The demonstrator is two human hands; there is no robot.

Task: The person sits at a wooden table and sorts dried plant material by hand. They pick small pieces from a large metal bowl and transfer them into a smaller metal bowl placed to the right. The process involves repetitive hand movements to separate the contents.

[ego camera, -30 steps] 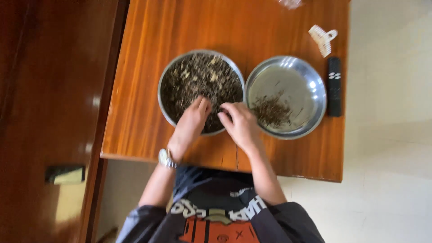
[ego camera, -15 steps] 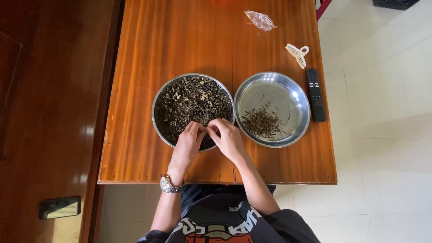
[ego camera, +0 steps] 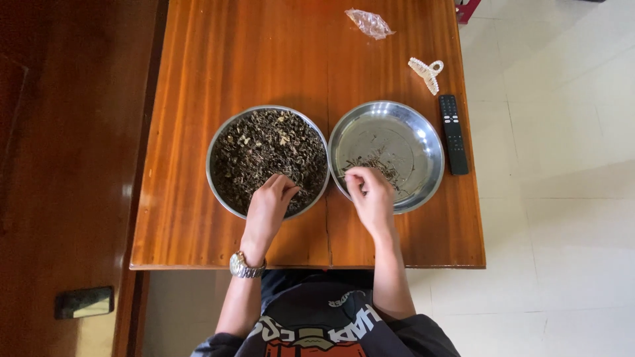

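Hands (ego camera: 317,198) rest in side-by-side round steel bowls (ego camera: 387,116), fingers pointing away.

full bowl (ego camera: 264,155) left of near-empty bowl (ego camera: 397,142), remote (ego camera: 453,133) at right, on table (ego camera: 198,66)

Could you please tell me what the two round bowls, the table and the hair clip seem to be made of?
The left bowl and the right bowl look like polished metal, probably steel: silvery, with bright reflections. The table looks like varnished wood: reddish-brown grain lines, glossy sheen. The hair clip seems to be cream plastic, smooth and toothed, though it is too small to be sure.
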